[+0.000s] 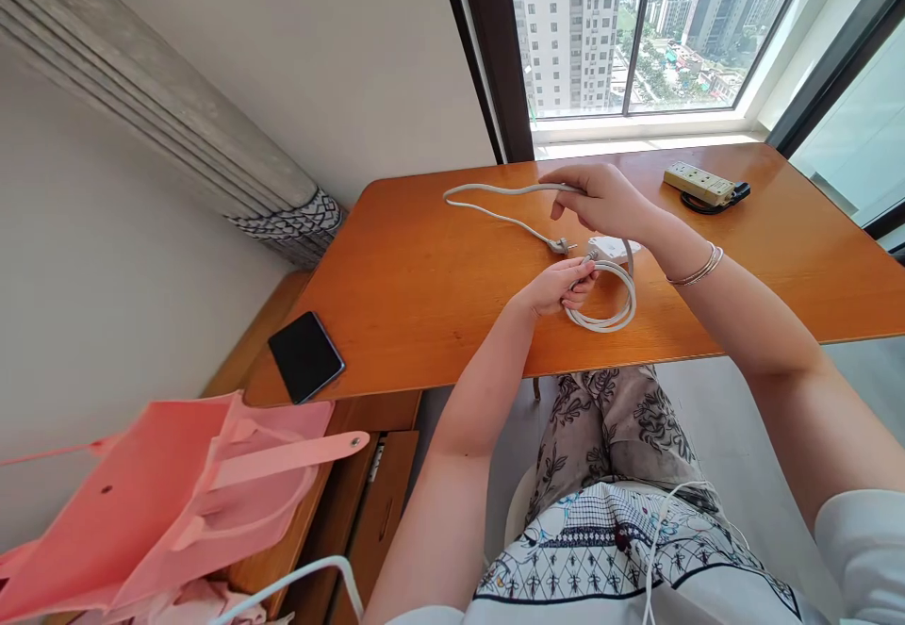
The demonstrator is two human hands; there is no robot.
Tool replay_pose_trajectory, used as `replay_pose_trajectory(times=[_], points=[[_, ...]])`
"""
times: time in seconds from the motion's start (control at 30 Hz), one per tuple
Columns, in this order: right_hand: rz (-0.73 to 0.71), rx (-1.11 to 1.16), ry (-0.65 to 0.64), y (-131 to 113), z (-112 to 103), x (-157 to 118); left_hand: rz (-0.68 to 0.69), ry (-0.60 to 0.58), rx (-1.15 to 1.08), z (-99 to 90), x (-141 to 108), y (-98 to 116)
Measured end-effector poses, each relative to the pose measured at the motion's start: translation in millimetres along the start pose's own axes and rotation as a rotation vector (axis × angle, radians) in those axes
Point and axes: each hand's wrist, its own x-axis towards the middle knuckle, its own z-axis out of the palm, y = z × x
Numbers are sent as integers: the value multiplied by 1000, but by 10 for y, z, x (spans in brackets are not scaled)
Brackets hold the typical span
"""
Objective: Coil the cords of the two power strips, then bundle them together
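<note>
My left hand (562,286) is closed around one side of a looped white power cord (600,325), just above the front part of the table. Higher and to the right, my right hand (604,201) grips a length of the same cord, which runs between its fingers. From there the loose end bends out to the left and curves back to a plug (560,246) with metal pins, near my left hand. Behind the loops, a white power strip (612,249) lies on the tabletop, partly hidden by my hand and the cord.
An orange-brown wooden table (424,295) stretches before me. On it lie a beige power strip (699,184) with a black cord at the back right and a dark tablet (305,357) at the left corner. A pink bag (162,493) stands open lower left. Beyond is a window (636,31).
</note>
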Motion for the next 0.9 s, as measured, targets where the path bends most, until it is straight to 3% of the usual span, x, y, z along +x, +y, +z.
replay_pose_trajectory(times=[0.3, 0.57, 0.7, 0.9], points=[[62, 155, 69, -89, -281, -172, 32, 160, -134, 15, 14, 52], [87, 169, 84, -56, -96, 50, -55, 45, -46, 54, 3, 17], [84, 129, 62, -2, 8, 121, -32, -34, -17, 32, -11, 19], [29, 145, 159, 175, -75, 165, 13, -48, -40, -12, 4, 11]])
